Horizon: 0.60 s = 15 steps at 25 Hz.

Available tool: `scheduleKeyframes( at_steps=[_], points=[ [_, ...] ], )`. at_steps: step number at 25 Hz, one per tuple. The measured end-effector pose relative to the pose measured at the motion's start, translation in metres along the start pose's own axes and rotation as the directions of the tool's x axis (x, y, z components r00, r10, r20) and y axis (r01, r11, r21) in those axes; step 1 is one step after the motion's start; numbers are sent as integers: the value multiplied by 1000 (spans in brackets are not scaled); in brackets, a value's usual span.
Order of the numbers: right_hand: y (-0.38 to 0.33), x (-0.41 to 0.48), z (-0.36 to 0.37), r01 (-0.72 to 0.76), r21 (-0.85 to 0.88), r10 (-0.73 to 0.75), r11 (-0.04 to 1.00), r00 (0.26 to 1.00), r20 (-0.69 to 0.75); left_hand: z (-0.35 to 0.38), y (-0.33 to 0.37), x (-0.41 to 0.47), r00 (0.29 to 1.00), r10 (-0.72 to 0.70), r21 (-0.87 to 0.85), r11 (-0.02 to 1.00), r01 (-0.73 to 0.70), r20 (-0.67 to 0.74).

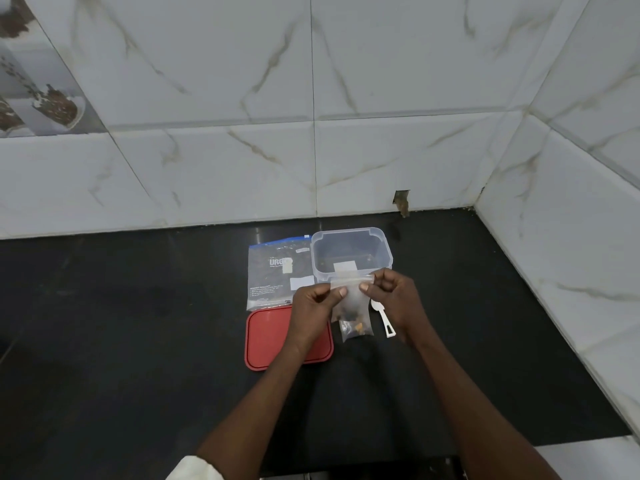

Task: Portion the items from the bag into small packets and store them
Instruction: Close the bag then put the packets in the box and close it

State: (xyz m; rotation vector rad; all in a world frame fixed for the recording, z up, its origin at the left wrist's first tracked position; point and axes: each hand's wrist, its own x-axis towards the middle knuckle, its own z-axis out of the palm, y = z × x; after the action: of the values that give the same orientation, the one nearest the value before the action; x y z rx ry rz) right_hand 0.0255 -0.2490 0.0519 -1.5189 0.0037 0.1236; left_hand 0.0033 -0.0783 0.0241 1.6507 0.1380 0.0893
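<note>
both forearms angled inward over desk [138, 341], left grip [313, 303] + right grip [394, 294] pinching top corners of small packet [351, 308], thumbnails up

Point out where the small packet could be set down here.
Bare black counter lies left of the red lid and large bag, and right of the spoon to the side wall. Crowded: around the clear container, where left hand and right hand hold the packet.

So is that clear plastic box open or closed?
Open: the clear box has no cover on top, and the red lid lies flat on the black counter, apart from it.
</note>
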Motion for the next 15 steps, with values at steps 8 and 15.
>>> scheduleKeyframes(
  at_steps=[8,15],
  points=[
    [-5,3,14,19,-48,-20,999,999,-28,-12,9,-4,992,-61,-159,984,78,107],
    [1,1,27,-105,-79,106,991,994,3,-19,6,1,980,-201,-223,955,196,-3]
  ],
)
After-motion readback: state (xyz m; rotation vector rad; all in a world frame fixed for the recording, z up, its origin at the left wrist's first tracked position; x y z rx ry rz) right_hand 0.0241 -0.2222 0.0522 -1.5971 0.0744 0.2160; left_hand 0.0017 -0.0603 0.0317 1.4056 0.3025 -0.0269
